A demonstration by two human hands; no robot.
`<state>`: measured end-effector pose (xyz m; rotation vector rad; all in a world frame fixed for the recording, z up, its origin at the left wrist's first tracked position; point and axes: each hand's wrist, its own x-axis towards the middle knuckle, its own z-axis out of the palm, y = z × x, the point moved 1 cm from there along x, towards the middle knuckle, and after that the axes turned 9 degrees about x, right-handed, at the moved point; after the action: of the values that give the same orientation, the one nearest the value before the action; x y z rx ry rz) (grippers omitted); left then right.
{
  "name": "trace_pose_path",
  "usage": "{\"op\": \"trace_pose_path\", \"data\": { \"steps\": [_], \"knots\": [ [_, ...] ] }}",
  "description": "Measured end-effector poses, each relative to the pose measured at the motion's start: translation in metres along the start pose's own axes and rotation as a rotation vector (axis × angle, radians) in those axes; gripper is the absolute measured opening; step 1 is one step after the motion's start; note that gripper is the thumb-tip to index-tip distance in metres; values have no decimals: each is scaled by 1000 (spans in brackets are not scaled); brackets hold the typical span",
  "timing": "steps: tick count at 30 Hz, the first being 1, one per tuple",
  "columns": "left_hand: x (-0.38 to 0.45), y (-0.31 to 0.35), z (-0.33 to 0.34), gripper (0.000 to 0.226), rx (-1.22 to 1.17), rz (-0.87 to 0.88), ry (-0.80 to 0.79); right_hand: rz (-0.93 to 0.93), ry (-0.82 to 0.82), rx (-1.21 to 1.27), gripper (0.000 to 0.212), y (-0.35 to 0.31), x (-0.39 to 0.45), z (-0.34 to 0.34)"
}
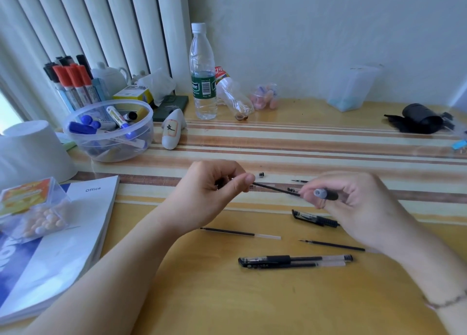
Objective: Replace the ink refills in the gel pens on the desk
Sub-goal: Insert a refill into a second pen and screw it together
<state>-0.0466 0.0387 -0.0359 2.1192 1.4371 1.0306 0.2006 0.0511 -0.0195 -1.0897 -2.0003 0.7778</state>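
Left hand [214, 183] pinches one end of a thin black refill [276, 189] between thumb and curled fingers — the right hand [353, 203] curls round a pen barrel [326, 194] at the refill's other end, both held just above the desk [202, 296]. Below the hands, a loose refill with a clear tail [240, 232] lies flat, and a second dark refill [333, 245] sits to its right. A capped gel pen [295, 259] lies nearest the body, with another refill touching alongside it; a black pen cap section [314, 218] rests just under the right hand. A tiny black end piece [261, 175] sits beyond the refill.

Out to the left — a clear plastic bowl [108, 130] holds blue-capped markers. Behind it, red- and black-capped markers [70, 79] stand upright; their holder is hidden. An upright water bottle [203, 74] looks almost empty, and a clear box [32, 208] on a book [75, 233] holds small pale balls.
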Motion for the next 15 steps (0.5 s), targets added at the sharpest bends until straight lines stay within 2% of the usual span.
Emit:
{"op": "trace_pose_path", "data": {
  "steps": [3,5,7,9,15],
  "knots": [
    [-1,-7,-11,32,302,31,-37,78,73,-165,38,12,5,-14],
    [-4,-9,-17,29,492,45,-164,136,142,-212,30,23,8,-23],
    [-7,-5,-15,19,523,71,-331,152,177,-217,29,29,8,-25],
    [-10,1,-11,16,527,114,-423,155,159,-199,28,27,8,-22],
    [-13,7,-3,9,631,257,-371,132,31,-189,25,12,1,-4]
  ]
}}
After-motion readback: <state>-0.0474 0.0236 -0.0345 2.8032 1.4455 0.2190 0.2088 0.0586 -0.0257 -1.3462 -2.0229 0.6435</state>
